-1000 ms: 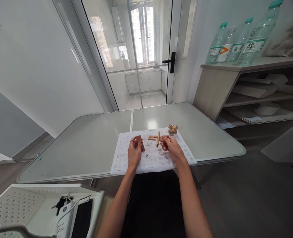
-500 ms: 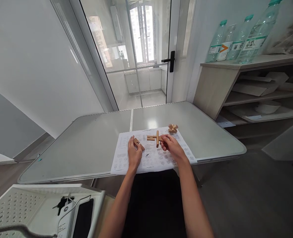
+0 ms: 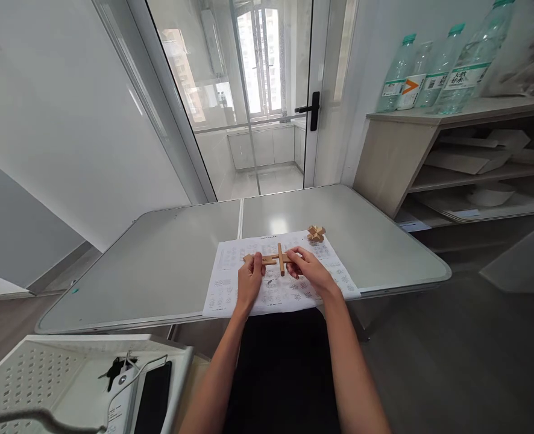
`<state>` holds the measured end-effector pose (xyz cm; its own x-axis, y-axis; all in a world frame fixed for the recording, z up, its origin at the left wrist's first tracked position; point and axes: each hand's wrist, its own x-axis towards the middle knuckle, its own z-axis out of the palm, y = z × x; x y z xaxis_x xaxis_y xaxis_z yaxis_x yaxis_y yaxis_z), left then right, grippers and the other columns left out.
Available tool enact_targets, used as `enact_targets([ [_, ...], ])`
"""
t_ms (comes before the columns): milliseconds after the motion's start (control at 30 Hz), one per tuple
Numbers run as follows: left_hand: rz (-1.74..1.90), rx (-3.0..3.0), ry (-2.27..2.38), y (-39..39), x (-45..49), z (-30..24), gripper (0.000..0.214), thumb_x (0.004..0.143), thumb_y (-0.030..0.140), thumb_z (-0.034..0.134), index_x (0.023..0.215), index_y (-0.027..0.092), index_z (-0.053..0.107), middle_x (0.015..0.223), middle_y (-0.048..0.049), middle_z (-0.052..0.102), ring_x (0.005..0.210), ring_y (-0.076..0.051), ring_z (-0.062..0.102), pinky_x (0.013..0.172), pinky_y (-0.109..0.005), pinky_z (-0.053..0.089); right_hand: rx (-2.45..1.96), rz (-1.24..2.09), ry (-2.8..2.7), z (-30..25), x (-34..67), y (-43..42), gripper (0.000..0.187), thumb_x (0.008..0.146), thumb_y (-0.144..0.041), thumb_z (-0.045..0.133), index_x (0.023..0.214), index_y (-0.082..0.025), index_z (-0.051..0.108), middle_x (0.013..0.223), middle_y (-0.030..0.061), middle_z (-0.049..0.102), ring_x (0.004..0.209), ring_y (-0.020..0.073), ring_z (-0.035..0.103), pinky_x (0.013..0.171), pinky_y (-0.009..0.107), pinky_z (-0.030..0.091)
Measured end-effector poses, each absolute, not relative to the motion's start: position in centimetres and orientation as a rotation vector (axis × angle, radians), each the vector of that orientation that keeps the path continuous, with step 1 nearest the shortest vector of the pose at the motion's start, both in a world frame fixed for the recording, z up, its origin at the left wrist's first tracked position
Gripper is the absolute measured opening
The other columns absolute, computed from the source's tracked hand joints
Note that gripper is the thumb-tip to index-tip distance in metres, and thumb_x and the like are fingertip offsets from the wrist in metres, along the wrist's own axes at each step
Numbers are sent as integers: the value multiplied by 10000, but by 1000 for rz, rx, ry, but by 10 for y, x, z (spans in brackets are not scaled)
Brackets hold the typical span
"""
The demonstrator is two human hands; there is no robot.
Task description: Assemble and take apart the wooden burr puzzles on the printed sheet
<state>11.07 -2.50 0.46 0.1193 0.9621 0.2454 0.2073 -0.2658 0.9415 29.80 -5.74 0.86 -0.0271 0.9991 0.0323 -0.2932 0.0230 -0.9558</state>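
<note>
Flat wooden pieces [image 3: 269, 261], one crossed by a slim rod [image 3: 281, 266], are pinched in the grips of the left hand [image 3: 249, 280] and right hand [image 3: 311, 270].

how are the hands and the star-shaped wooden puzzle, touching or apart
Apart: the head view shows printed paper between the star-shaped wooden puzzle and the nearer, right hand.

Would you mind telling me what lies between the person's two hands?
The head view shows a wooden strip crossed by a wooden stick between the left hand and right hand, above the printed sheet.
</note>
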Motion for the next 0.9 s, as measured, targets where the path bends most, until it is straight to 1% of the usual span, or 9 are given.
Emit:
enact_targets([
  [67,1139,1601,1084,-26,111,6,551,988,679,523,698,210,527,594,26,494,554,-128,449,581,-274,373,-931,1349,-1036,11,296,-58,486,843,-671,745,880,-217,577,628,-35,629,527,112,497,547,270,384],
  [167,1043,1547,982,-25,111,5,523,958,705,545,800,207,553,566,50,474,484,-102,364,504,-257,297,-880,1359,-1042,15,293,-60,483,883,-679,707,902,-211,588,686,-25,647,547,106,512,572,271,406],
  [300,970,1478,903,-21,108,3,529,951,717,538,843,200,541,565,60,463,458,-81,299,462,-240,216,-825,1410,-1004,13,292,-60,474,916,-670,685,1031,-211,660,717,-37,612,556,99,494,565,260,413],
  [367,946,1456,874,-20,106,1,530,946,719,545,841,199,532,548,72,427,455,-77,271,457,-237,190,-799,1433,-979,10,292,-59,469,909,-654,708,1090,-221,698,836,1,665,678,132,576,593,261,460],
  [433,931,1439,852,-19,105,0,533,941,720,553,824,202,514,533,80,401,457,-76,253,461,-235,178,-762,1442,-982,7,292,-58,469,919,-640,707,1168,-243,716,1026,47,716,903,188,647,687,282,532],
  [500,920,1425,838,-19,104,-1,532,941,718,557,822,202,510,530,80,400,460,-76,248,464,-235,177,-725,1479,-1017,7,292,-58,481,946,-639,674,1233,-255,717,1152,72,729,1068,231,652,802,325,572],
  [533,916,1419,834,-19,104,-1,530,941,716,558,832,200,517,531,81,402,460,-76,246,464,-236,177,-709,1506,-1036,7,292,-58,488,959,-644,655,1240,-250,721,1173,81,733,1096,244,654,842,347,577],
  [667,909,1400,831,-19,105,0,538,932,722,568,868,188,556,531,83,398,460,-73,232,464,-237,169,-663,1578,-1066,6,293,-58,510,974,-664,621,1160,-211,766,1135,100,752,1026,246,687,894,387,578],
  [900,903,1380,833,-19,107,1,527,934,710,581,886,186,561,541,76,427,464,-74,246,458,-236,170,-697,1553,-1010,0,294,-54,475,907,-660,720,1077,-221,780,1068,73,744,926,206,682,821,331,563],
])
